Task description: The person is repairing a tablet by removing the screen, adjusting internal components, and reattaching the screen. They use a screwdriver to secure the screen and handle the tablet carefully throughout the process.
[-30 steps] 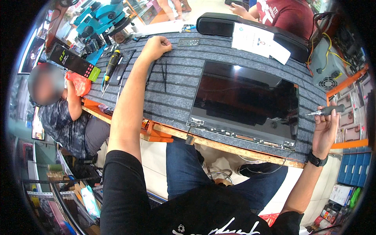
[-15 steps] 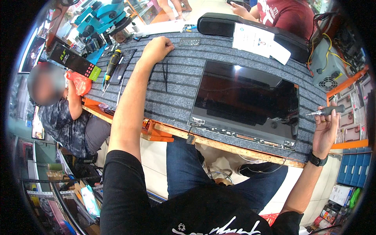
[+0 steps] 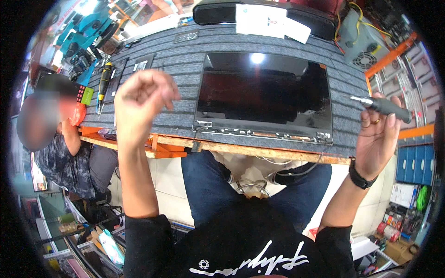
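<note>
My left hand [image 3: 146,97] is raised over the left part of the ridged grey mat [image 3: 178,104], its fingers curled in with the thumb against them. Anything between those fingertips is too small or hidden to make out. In my right hand [image 3: 378,143], beyond the bench's right end, a screwdriver [image 3: 393,110] with a dark thick grip lies across the fingers, its metal tip pointing left. A laptop screen [image 3: 264,95] lies face up on the mat between my hands. Its hinges and a strip of bare parts run along the near edge. Neither hand touches it.
A small metal tray with dimples [image 3: 187,36] sits beyond the screen. A yellow-black screwdriver [image 3: 105,79] lies at left. A black speaker bar [image 3: 215,14] with white cards [image 3: 262,21], a teal microscope [image 3: 85,28] and a power supply [image 3: 364,41] stand around. Someone sits at left.
My left hand has come back toward me from beside the small metal tray, fingers still curled. My right hand keeps the screwdriver, now turned more level. The view has shifted.
</note>
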